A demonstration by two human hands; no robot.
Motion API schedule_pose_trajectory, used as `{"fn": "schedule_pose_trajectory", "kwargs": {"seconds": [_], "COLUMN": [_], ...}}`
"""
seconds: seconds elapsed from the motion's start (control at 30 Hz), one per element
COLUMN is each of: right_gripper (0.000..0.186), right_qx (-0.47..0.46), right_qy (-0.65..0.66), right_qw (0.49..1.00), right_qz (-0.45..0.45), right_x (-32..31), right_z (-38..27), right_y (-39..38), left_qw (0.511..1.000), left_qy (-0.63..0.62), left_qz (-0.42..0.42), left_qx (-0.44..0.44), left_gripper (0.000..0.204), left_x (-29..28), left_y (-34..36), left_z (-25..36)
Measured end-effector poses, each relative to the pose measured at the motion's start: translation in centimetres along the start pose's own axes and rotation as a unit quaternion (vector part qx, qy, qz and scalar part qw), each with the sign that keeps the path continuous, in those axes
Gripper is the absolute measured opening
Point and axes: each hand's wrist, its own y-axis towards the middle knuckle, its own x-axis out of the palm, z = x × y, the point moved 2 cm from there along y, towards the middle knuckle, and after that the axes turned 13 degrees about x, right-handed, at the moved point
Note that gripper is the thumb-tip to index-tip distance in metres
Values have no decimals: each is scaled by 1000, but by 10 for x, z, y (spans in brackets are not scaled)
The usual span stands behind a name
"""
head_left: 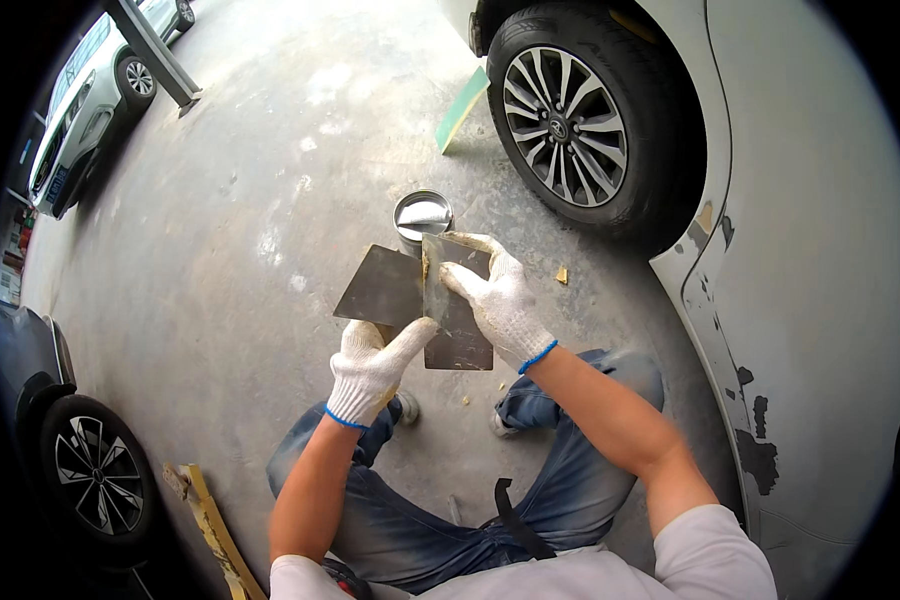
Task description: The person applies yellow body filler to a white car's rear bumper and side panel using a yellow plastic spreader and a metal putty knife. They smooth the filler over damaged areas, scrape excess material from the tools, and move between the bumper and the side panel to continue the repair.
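Note:
White knit gloves with blue cuffs cover both hands, which meet in front of my bent knees. My left hand (375,365) is closed on a dark, flat metal scraper (380,285) with a flared blade. In my right hand (505,305), pinched between thumb and fingers, is a second metal scraper (460,340). The two blades overlap or touch near the middle; which, I cannot tell. Yellowish paste marks the upper left edge of the right-hand scraper. Just beyond them an open round tin (423,212) stands on the floor, partly covered by the blades.
To my right is a pale car body (810,250) with chipped dark patches and a wheel (565,125). A green sheet (460,112) leans by the tyre. A dark car's wheel (98,465) and a yellow strip (215,530) lie left. A post (155,55) stands far left.

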Motion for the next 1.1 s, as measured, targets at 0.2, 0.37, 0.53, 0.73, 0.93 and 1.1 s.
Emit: {"fn": "schedule_pose_trajectory", "kwargs": {"seconds": [0.2,0.37,0.53,0.73,0.93,1.1], "right_gripper": [32,24,22,21,23,24], "right_qx": [28,-40,-20,-117,-103,-108], "right_qy": [-2,-101,-69,-132,-100,-192], "right_qw": [1000,993,997,984,990,972], "right_qz": [8,42,-7,-36,2,-83], "right_x": [8,5,7,11,-6,2], "right_z": [10,1,-11,-11,-18,-23], "right_y": [-22,-33,-45,-53,-19,-35], "left_qw": [982,991,991,967,976,957], "left_qy": [178,111,36,-14,141,200], "left_qz": [8,-70,-110,-180,-153,-183], "left_qx": [57,-33,-61,-179,-65,-100], "left_gripper": [19,24,25,25,52,54], "left_x": [12,8,2,-3,3,-4], "left_y": [1,2,-2,0,8,11], "left_z": [1,8,-8,-20,-12,-13]}}
